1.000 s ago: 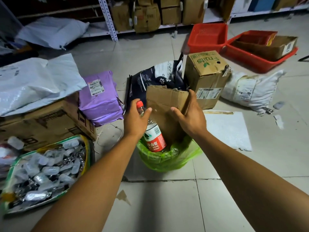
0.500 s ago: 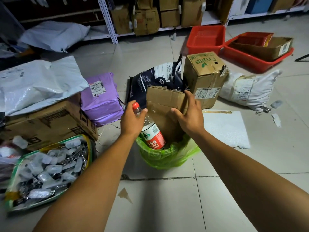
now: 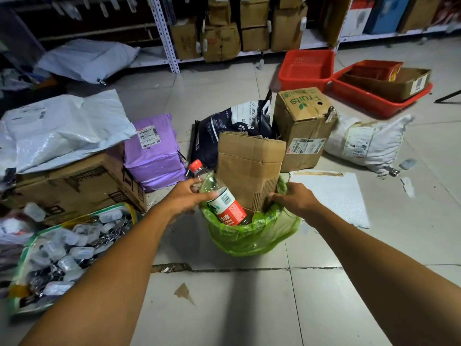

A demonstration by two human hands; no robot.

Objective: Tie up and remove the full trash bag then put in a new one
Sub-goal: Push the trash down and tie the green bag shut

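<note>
While hands (image 3: 239, 199) grip rim, green trash bag (image 3: 252, 236) sits between.

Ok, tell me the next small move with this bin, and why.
Probably peel the green bag rim up off the bin on both sides. Both hands, left hand and right hand, sit at the rim, and the cardboard and bottle stick out above it, so tying needs slack.

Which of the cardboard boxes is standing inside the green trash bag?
The plain flattened cardboard box between the hands; the "Fruits" box and the others stand on the floor or shelf.
</note>
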